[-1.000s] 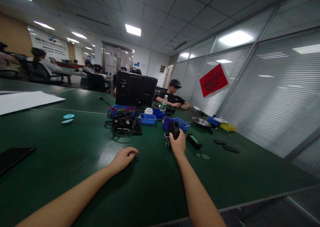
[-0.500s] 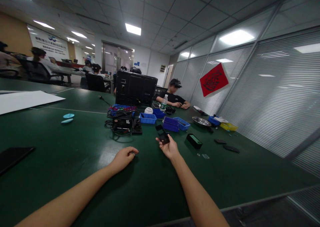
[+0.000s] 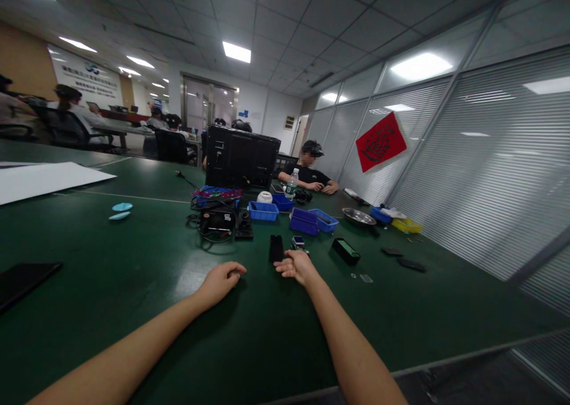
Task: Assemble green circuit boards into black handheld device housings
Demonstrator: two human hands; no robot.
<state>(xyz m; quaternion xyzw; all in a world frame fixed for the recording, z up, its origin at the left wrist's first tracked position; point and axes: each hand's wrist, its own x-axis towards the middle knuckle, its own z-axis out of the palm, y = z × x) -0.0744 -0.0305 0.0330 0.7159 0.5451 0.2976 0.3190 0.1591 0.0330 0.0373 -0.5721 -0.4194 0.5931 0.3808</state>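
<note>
Small flat black rectangular block lies on dark green table; matte, long side running away from viewer. Right hand released, fingers loose, fingertips just beside block's near end; contact unclear. Left hand rests on table, fingers curled under; cannot tell if it holds anything

Right hand has let go — black device now lies on table

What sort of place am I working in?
Probably an open-plan office used as an electronics workshop: a long green table holds blue bins and cabled gear, glass walls with blinds line one side, and other people sit at tables.
</note>
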